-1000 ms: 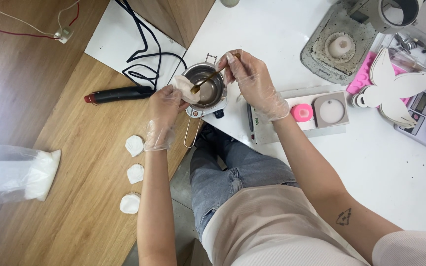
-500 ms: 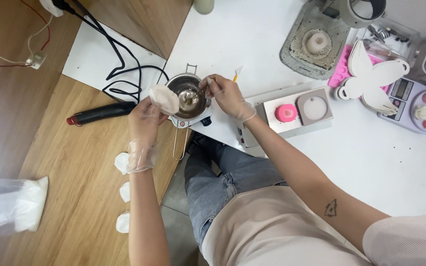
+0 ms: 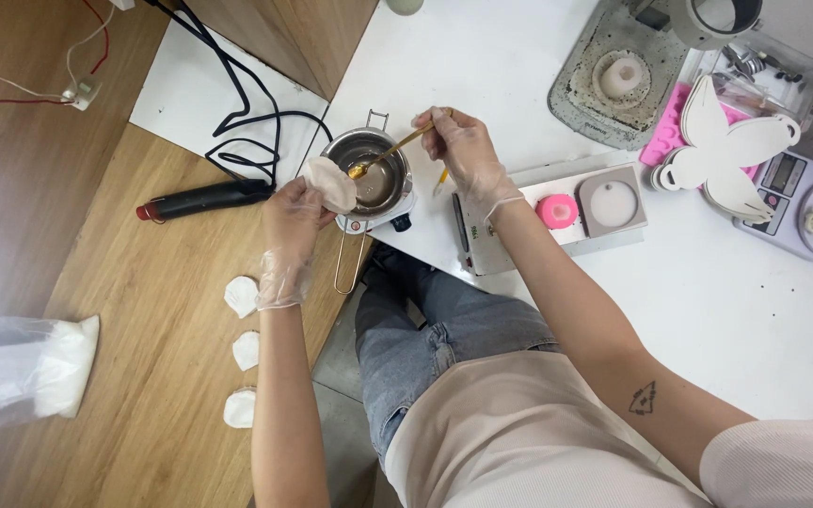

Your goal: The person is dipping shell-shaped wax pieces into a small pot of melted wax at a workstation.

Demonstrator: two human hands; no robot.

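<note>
My gloved left hand holds a white shell-shaped piece at the left rim of a small metal melting pot. My gloved right hand grips a gold spoon whose bowl sits over the pot beside the white piece. The pot stands on a small heater at the white table's edge, its wire handle pointing toward me.
Three white shell pieces lie on the wooden table, with a black heat tool, black cables and a bag of white granules. On the white table are a pink mould, a grey mould, white butterfly cutouts and a scale.
The right hand has lifted the spoon from stirring inside the pot toward the white piece. The left hand keeps that piece at the pot's rim. The camera view shifted slightly.
</note>
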